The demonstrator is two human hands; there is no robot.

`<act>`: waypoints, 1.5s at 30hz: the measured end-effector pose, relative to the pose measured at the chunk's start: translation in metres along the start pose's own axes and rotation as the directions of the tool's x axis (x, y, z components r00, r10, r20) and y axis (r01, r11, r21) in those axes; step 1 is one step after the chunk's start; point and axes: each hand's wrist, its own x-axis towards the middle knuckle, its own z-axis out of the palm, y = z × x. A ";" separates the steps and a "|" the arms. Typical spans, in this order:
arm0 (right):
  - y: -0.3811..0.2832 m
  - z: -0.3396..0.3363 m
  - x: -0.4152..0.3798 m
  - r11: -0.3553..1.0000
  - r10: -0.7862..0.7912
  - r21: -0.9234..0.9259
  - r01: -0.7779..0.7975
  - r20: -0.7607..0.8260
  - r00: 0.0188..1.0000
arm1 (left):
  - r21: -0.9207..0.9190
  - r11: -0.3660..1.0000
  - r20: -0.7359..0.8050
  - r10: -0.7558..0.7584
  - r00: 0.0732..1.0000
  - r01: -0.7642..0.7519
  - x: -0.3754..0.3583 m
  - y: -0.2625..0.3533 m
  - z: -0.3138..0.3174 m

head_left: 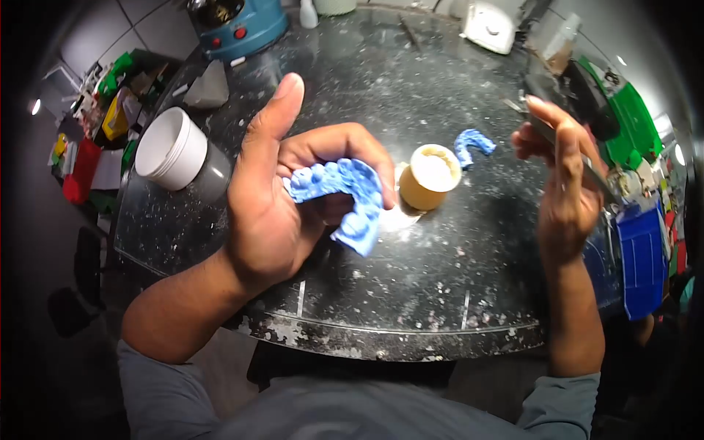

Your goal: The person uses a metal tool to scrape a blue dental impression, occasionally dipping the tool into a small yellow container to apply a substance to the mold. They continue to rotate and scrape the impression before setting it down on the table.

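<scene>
A blue horseshoe-shaped dental model (pixel 345 183) with tooth shapes along its arch rests against the curled fingers of my left hand (pixel 268 198). That hand is turned palm up, its thumb raised clear of the model. Over the right side of the table, my right hand (pixel 565 176) grips a slim metal hand tool (pixel 592 176), its narrow tip pointing up and left past the fingers. Between the hands stands a yellowish cup (pixel 427 192) with pale material inside. Just behind the cup lies a second, smaller blue dental arch (pixel 474 144).
The dark speckled table (pixel 411 293) has a worn curved front edge. A white tub (pixel 171 149) stands at the left, near a grey block (pixel 208 86). At the back are a blue machine with red knobs (pixel 246 29) and a white device (pixel 489 28). Green (pixel 631 121) and blue bins (pixel 642 257) line the right.
</scene>
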 end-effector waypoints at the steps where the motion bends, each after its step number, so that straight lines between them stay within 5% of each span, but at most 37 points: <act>1: -0.005 0.002 -0.001 0.998 0.001 -0.056 0.001 0.030 1.000 | -0.036 0.999 -0.020 0.003 1.000 -0.003 -0.001 0.000 0.001; 4: -0.010 0.002 -0.005 0.991 -0.007 -0.134 0.021 0.109 0.994 | -0.080 0.997 -0.033 -0.008 0.999 0.006 -0.002 0.004 0.001; 13: -0.004 0.006 -0.015 0.983 0.164 0.061 -0.171 0.105 0.981 | -0.131 0.991 0.034 -0.027 0.999 0.032 -0.005 -0.005 -0.005; 16: -0.005 0.005 -0.012 0.984 0.176 0.011 -0.179 0.149 0.973 | -0.078 0.988 0.116 0.141 0.983 -0.133 -0.004 -0.013 -0.011; 20: -0.001 0.003 -0.010 0.986 0.160 0.032 -0.166 0.145 0.976 | -0.058 0.998 0.071 0.019 0.997 -0.015 -0.007 -0.002 -0.002; 26: -0.002 0.009 -0.010 0.927 0.327 0.152 -0.344 0.125 0.937 | 0.037 0.995 0.070 -0.091 0.993 0.088 -0.004 -0.001 -0.006; 28: -0.005 0.012 -0.008 0.939 0.293 0.146 -0.313 0.143 0.945 | -0.136 0.974 -0.042 -0.191 0.981 0.184 -0.004 0.000 0.000; 29: -0.005 0.012 -0.008 0.911 0.338 0.196 -0.362 0.146 0.930 | -0.173 0.970 0.043 -0.164 0.985 0.169 -0.003 -0.005 -0.007; 34: -0.002 0.006 -0.007 0.911 0.332 0.215 -0.351 0.120 0.936 | -0.193 0.972 -0.059 -0.145 0.988 0.132 -0.002 -0.006 -0.006; 36: 0.005 0.005 -0.007 0.893 0.317 0.276 -0.355 0.173 0.932 | -0.085 0.993 -0.167 -0.093 0.982 0.080 -0.001 -0.006 -0.005; 45: -0.004 0.008 -0.008 0.902 0.359 0.120 -0.414 0.322 0.876 | 0.098 0.995 -0.183 -0.005 0.983 0.023 0.000 -0.003 0.001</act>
